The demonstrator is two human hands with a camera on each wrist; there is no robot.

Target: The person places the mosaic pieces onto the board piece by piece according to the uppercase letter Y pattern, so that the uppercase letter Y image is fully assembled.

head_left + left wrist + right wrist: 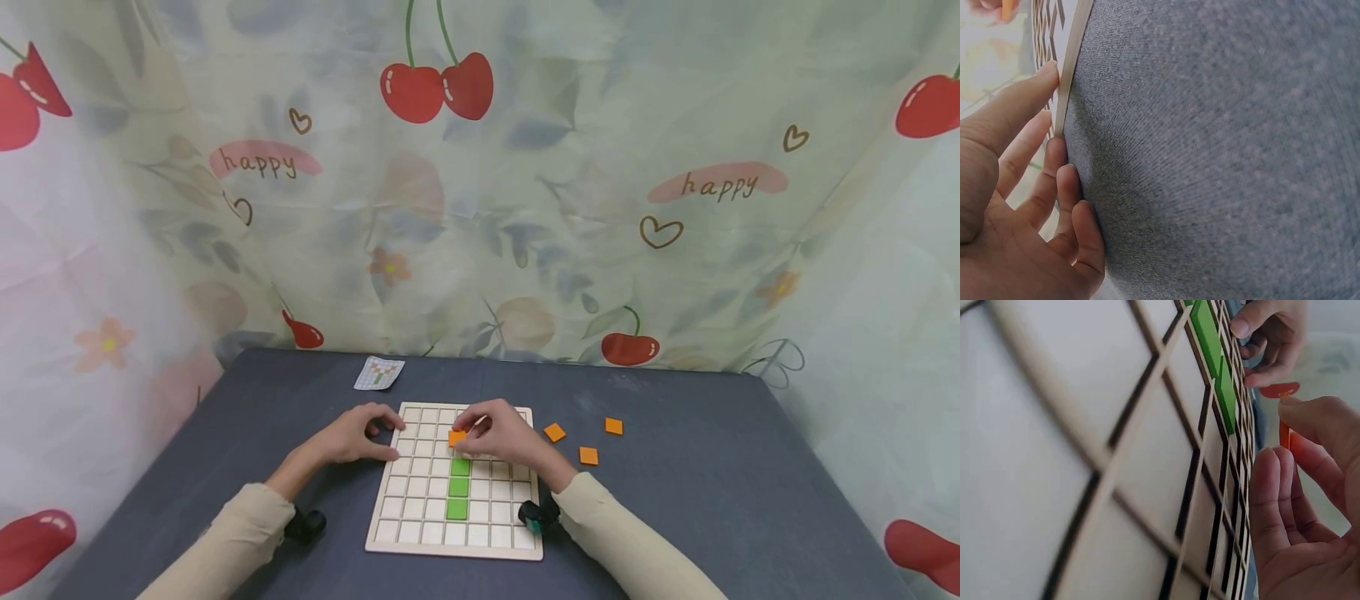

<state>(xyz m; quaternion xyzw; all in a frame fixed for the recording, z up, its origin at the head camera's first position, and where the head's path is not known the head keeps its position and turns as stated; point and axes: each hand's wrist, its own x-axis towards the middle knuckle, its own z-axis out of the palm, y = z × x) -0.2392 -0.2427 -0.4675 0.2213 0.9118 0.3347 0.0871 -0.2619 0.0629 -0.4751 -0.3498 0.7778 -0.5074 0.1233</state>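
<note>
The person's right hand (pixel 498 433) pinches an orange tile (pixel 457 437) between thumb and fingers; the right wrist view shows it edge-on and apart from the board's surface. It is above the board (pixel 412 487), just beyond the far end of a column of three green tiles (pixel 458 487), each lying in its own square. The left hand (pixel 352 433) rests at the board's left edge, thumb and fingers apart, holding no tile.

The work looks partway along: the green column is laid, while no orange tile can be seen in a square, though the right hand hides some of them. Besides the one held, three loose orange tiles (pixel 588 456) lie on the table (pixel 675 467) to the right of the board and appear left to place. Beyond the board lies a small card (pixel 378 373) with a coloured grid pattern, too small to check the layout against.
</note>
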